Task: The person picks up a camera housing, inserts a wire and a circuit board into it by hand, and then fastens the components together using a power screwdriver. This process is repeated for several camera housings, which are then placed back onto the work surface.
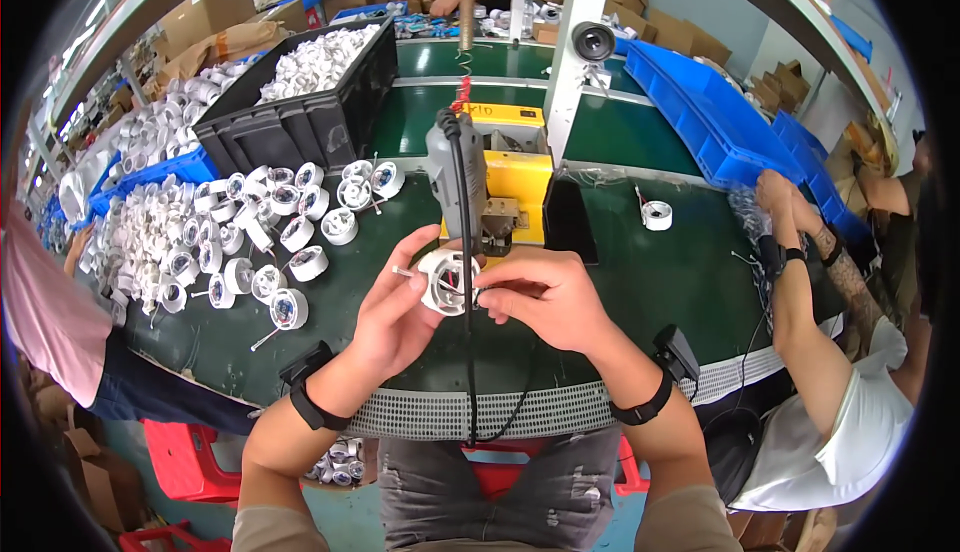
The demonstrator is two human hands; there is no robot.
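Between my two hands, above the near part of the green bench, is a round white plastic housing [436, 295] with wires inside. My left hand [396, 310] grips its left side, thumb and fingers around the rim. A short white wire end sticks out by the left thumb. My right hand [548, 298] pinches at the housing's right edge; what lies between those fingertips is too small to name. Just beyond stands a yellow machine [520, 192], with a grey hand-held power tool [455, 177] hanging in front of it. The tool's black cable passes in front of the housing.
Several similar white housings [289, 309] lie left, beside a heap of small white parts [150, 232]. A black crate [290, 132] of white parts stands behind. At right are one housing [656, 215], blue trays [700, 112] and a co-worker's arms [790, 272]. Another person's pink sleeve [70, 302] is at left.
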